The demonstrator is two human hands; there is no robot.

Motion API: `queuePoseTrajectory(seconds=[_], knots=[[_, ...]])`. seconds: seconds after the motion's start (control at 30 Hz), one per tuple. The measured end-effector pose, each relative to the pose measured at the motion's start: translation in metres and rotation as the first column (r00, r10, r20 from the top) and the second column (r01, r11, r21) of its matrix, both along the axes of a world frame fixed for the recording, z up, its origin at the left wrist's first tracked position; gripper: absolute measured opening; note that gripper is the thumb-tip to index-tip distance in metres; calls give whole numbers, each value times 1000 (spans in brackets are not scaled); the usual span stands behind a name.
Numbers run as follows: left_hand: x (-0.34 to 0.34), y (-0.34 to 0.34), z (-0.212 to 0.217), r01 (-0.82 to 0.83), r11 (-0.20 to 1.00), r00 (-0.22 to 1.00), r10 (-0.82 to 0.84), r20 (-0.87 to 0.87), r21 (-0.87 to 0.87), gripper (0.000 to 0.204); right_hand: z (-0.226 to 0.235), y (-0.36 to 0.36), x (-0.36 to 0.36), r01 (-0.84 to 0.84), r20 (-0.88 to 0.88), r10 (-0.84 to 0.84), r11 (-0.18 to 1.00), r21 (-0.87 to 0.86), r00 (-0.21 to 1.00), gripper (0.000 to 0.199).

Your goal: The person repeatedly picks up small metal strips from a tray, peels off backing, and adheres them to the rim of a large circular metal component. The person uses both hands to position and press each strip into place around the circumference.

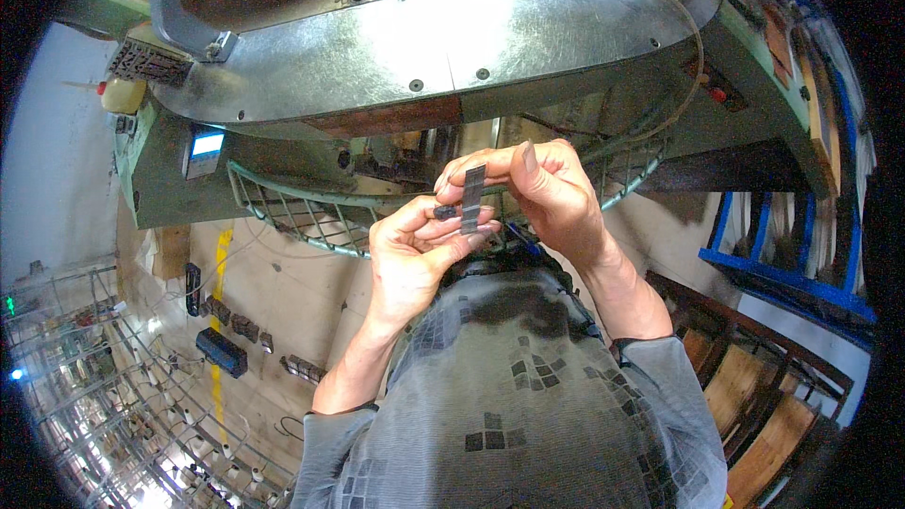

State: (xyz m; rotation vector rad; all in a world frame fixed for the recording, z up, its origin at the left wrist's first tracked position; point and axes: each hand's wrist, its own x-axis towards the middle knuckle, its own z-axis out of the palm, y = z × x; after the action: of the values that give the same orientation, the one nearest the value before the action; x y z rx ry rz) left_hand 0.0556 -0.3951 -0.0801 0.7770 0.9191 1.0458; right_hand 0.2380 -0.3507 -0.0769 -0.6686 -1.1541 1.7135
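Grey of shirt [575, 415], holding a narrow black strip [472, 200] nearly upright out in front. Pinching its lower end between thumb and fingers of the left hand [407, 250], with a small black piece [445, 212] just beside it among the same fingers. Holding the right hand [556, 193] at its upper end, with thumb raised well clear of the bent fingers; cannot tell whether gripping the strip or only touching it from behind. Facing a shiny, curved metal plate [330, 71], with a lit screen [206, 143] to the left and a red button [718, 94] to the right. Close to a green barred rail [283, 188], just beyond the hands. Farther out, with a yellow line [222, 259] on the floor [292, 292] at left and a blue rack [792, 274] at right
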Motion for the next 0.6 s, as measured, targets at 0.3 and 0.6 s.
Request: queuePoseTrajectory(seconds=[0.3,0.6], knots=[[2,2,-9,-4,990,994,19,-106,140,26,0,-1,5,15,14,-16,994,104,1000,39],[1,15,3,-11,947,938,120,-324,321,30,15,17,8,29,160,-104,910,413,982,34]])
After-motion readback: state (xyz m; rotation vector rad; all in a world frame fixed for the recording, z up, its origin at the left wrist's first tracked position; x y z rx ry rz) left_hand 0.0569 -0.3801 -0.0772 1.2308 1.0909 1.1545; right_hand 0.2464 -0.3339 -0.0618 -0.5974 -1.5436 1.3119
